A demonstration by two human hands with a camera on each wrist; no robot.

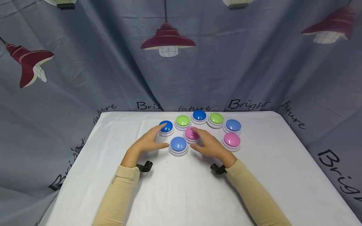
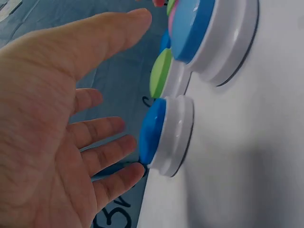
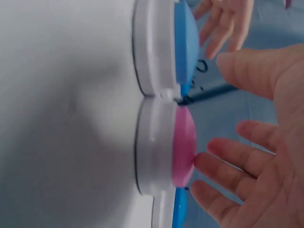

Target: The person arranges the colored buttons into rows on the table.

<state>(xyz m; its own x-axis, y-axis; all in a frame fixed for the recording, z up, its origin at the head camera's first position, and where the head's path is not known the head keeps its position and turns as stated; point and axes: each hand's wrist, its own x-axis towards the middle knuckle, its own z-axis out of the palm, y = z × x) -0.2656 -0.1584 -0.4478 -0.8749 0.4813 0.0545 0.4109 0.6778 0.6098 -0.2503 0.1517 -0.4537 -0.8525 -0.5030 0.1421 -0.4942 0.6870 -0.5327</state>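
Note:
My left hand [image 1: 146,141] is held with fingers spread and thumb apart, between a dark blue push button [image 1: 166,126] and a light blue push button [image 1: 178,144] at the front. In the left wrist view its fingertips come right at the dark blue dome [image 2: 153,130], and the palm holds nothing. Over the middle pink push button [image 1: 191,134] reaches my right hand [image 1: 209,144], fingers loosely extended, thumb pointing toward the light blue button. A fingertip meets the pink dome [image 3: 185,147] in the right wrist view. Each button is a round dome on a white base.
Behind the hands stand a green button [image 1: 183,121], another dark blue one [image 1: 199,115] and a second green one [image 1: 216,118]. To the right are a light blue button [image 1: 233,126] and a pink one [image 1: 232,140]. A white-covered table [image 1: 181,191] meets a grey-blue curtain [image 1: 220,75].

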